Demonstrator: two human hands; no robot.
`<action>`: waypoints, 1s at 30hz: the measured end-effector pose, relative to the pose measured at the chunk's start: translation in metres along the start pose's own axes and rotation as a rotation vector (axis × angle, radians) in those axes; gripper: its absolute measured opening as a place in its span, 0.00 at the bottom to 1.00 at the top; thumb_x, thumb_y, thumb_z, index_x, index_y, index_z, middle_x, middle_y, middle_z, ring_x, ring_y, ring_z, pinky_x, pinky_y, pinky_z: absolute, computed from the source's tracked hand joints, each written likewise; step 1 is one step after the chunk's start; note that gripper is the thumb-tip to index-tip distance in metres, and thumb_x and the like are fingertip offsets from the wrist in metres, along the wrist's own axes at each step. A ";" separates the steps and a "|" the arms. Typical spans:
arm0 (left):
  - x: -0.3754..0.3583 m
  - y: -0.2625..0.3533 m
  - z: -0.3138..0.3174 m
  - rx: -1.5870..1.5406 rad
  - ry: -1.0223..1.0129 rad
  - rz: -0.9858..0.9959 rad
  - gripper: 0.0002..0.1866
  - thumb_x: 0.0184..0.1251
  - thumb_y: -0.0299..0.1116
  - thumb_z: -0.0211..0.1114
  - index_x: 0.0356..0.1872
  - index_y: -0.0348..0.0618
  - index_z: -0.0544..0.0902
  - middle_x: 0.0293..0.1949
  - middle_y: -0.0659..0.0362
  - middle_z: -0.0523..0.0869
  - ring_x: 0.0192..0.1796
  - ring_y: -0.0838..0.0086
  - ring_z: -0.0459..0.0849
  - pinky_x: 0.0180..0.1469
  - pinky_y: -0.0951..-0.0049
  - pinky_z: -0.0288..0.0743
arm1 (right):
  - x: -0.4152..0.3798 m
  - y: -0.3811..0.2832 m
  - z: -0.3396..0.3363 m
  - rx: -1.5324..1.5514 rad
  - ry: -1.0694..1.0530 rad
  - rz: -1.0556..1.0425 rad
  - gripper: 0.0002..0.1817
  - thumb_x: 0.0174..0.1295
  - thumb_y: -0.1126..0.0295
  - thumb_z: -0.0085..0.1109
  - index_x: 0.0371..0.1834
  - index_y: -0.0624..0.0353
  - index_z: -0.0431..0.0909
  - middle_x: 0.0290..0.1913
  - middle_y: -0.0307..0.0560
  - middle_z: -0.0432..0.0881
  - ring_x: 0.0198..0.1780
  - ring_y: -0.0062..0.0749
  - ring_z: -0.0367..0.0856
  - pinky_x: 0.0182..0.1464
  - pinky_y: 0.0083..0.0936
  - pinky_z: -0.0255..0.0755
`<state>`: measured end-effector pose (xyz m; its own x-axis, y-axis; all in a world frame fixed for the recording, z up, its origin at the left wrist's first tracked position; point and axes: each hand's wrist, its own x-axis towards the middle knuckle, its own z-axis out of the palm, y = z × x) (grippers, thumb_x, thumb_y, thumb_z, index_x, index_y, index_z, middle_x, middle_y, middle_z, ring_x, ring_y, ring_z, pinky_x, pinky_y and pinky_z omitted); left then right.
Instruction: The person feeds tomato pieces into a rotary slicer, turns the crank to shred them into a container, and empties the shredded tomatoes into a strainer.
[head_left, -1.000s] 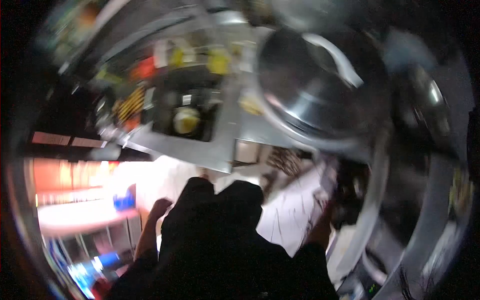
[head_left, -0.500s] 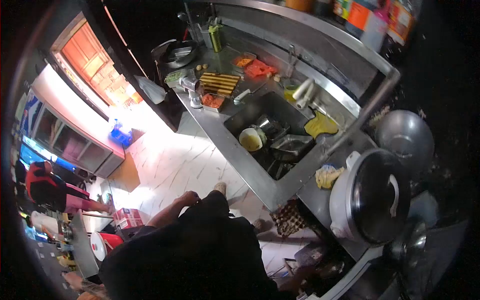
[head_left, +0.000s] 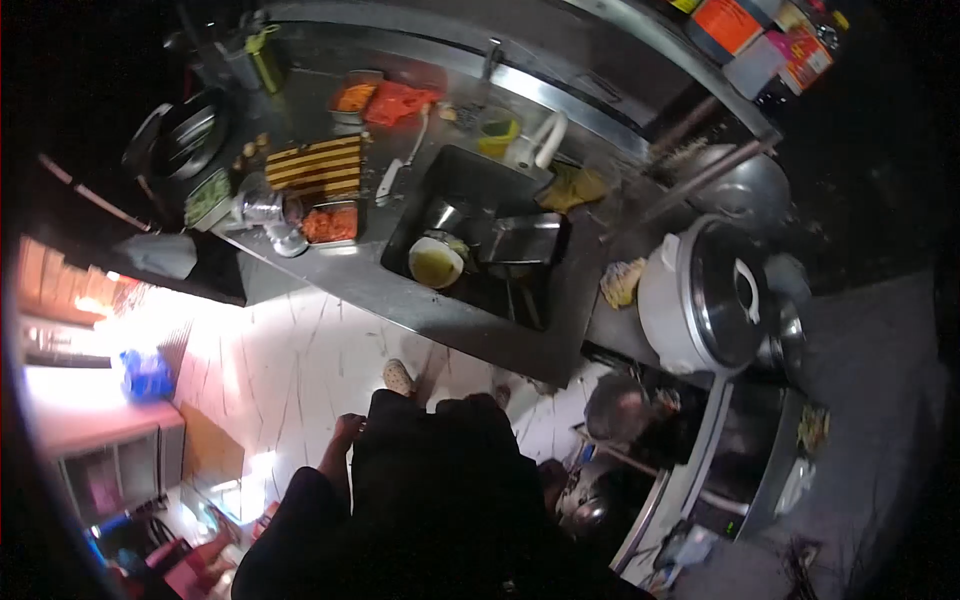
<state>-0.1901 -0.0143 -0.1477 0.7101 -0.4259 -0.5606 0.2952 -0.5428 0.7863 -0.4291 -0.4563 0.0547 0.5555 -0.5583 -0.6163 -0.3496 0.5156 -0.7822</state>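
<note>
My left hand (head_left: 349, 429) hangs beside my dark clothing, above the pale floor, its fingers curled and nothing visible in them. A dim brownish shape (head_left: 553, 478) on my right side may be my right hand; its fingers are lost in shadow. Both are apart from the steel counter (head_left: 330, 280). In the sink (head_left: 402, 240) sit a bowl with yellowish contents (head_left: 436, 264), a metal cup (head_left: 445, 213) and a rectangular metal tray (head_left: 527, 238). Left of it lie a white-handled utensil (head_left: 390, 180), a striped cutting board (head_left: 315, 167) and a tray of reddish food (head_left: 330, 224).
A large white lidded cooker (head_left: 665, 300) stands right of the sink, beside a yellow cloth (head_left: 622, 282). Below it are dark pots (head_left: 590, 510). A white refrigerated cabinet (head_left: 110, 465) stands at lower left. Bottles (head_left: 800, 60) line the upper shelf.
My view has turned and moved nearer the counter, so the sink and board appear further left. My left hand appears lower and further left. The doorway has slid towards the left edge.
</note>
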 end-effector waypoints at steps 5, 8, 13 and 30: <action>0.030 0.004 -0.077 -0.358 0.109 -0.488 0.12 0.69 0.38 0.63 0.43 0.39 0.86 0.30 0.56 0.86 0.22 0.71 0.82 0.22 0.70 0.74 | -0.006 -0.082 0.079 -0.108 -0.499 -0.149 0.19 0.73 0.56 0.54 0.27 0.56 0.73 0.21 0.35 0.66 0.21 0.20 0.66 0.22 0.23 0.60; 0.047 0.020 -0.117 -0.415 0.173 -0.460 0.13 0.74 0.41 0.60 0.47 0.42 0.84 0.31 0.58 0.85 0.26 0.73 0.84 0.26 0.73 0.75 | 0.019 -0.152 0.153 0.304 -0.820 0.407 0.20 0.73 0.56 0.52 0.25 0.57 0.67 0.16 0.32 0.58 0.15 0.22 0.54 0.18 0.26 0.48; 0.059 0.041 -0.145 -0.564 0.319 -0.360 0.13 0.76 0.39 0.60 0.47 0.40 0.85 0.32 0.57 0.85 0.27 0.74 0.83 0.25 0.74 0.74 | 0.086 -0.194 0.266 0.173 -1.076 0.499 0.18 0.74 0.58 0.53 0.31 0.60 0.73 0.17 0.32 0.59 0.16 0.19 0.56 0.20 0.24 0.53; 0.038 0.151 -0.231 -0.497 0.897 -0.378 0.22 0.81 0.49 0.54 0.52 0.41 0.84 0.37 0.59 0.86 0.39 0.74 0.85 0.38 0.70 0.78 | 0.447 -0.139 0.603 -0.920 -0.597 -0.999 0.15 0.68 0.65 0.63 0.53 0.59 0.76 0.42 0.58 0.85 0.48 0.60 0.84 0.48 0.47 0.77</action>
<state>0.0290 0.0554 0.0096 0.6671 0.4985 -0.5535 0.6745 -0.0889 0.7329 0.3232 -0.3854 -0.0567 0.9885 0.0355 0.1473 0.1373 -0.6213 -0.7714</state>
